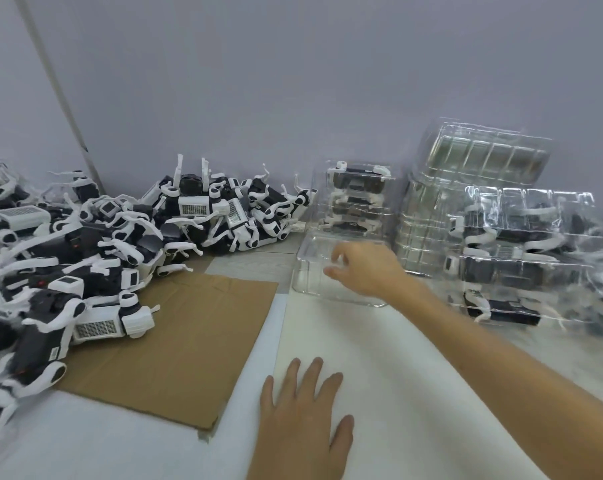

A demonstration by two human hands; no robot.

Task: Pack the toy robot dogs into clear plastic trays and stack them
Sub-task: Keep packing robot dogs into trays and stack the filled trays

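A big heap of black-and-white toy robot dogs [85, 244] covers the left side of the table, reaching back to the wall. An empty clear plastic tray [314, 271] lies on the white surface at centre. My right hand [366, 268] reaches over it, fingers curled round its near right part. Flat on the white sheet near the front lies my left hand [303, 410], fingers spread. Behind the tray stands a stack of packed trays [359, 199]. A second packed stack [521, 254] is at the right.
A brown cardboard sheet [182, 348] lies between the dog heap and the white sheet [379, 375]. Empty clear trays [480, 157] are piled against the grey wall at the back right. A pale pole [61, 95] leans at the left.
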